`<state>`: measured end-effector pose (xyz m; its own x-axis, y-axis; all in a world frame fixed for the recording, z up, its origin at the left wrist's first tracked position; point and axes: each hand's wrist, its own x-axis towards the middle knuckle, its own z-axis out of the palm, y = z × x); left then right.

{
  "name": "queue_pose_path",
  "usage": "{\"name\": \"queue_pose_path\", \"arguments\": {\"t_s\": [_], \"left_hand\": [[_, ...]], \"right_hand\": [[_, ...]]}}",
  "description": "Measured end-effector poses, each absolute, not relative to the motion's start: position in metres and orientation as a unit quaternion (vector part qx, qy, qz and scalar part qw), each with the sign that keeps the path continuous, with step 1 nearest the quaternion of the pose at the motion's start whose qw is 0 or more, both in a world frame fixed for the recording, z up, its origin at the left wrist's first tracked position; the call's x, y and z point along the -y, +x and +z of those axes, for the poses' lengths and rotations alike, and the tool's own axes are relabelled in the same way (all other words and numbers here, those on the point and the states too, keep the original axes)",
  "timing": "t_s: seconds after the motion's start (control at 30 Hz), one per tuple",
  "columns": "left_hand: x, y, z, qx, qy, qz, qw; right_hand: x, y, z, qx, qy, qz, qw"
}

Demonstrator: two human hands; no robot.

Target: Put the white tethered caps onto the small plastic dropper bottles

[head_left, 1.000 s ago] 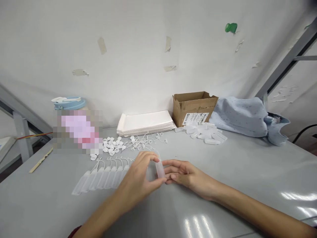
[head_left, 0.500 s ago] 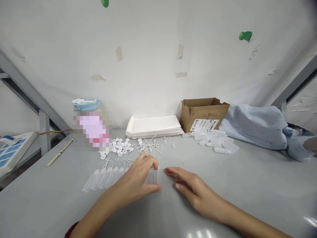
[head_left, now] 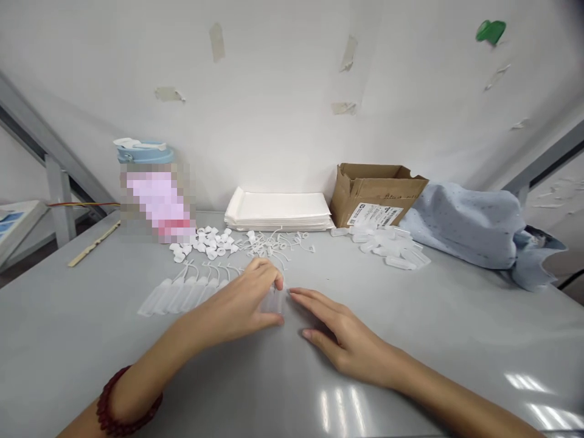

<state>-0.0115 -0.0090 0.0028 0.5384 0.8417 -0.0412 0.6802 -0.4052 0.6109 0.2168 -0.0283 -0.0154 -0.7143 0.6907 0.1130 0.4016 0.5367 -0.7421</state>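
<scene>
A row of slim translucent plastic tubes (head_left: 176, 296) with thin white cords at their tops lies on the grey table. My left hand (head_left: 246, 298) arches over the right end of this row, curled fingers at the cord end and thumb at the bottom, with plastic tubes (head_left: 274, 302) between them. It hides part of the row. Just right of these tubes, my right hand (head_left: 340, 334) rests low over the table with its fingers stretched out and thumb apart, holding nothing. Its fingertips are close to the last tube; whether they touch, I cannot tell.
Beyond the row lie small white caps (head_left: 212, 242) and a tangle of white cords (head_left: 274, 243). Flat white envelopes (head_left: 283, 207) are stacked against the wall. At right are loose tubes (head_left: 387, 246), a cardboard box (head_left: 376, 198) and blue cloth (head_left: 465, 225). A blue-lidded container (head_left: 146, 153) stands left.
The view has tilted down, so things sit higher in the picture. My right hand has come closer to my left hand and the tubes. My left hand keeps its curved pose over them.
</scene>
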Motion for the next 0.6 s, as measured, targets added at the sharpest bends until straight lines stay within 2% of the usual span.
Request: {"name": "queue_pose_path", "arguments": {"t_s": [0.6], "left_hand": [[0.0111, -0.0085, 0.0068, -0.435, 0.85, 0.153, 0.255]], "right_hand": [[0.0288, 0.2167, -0.0149, 0.857, -0.326, 0.355, 0.181]]}}
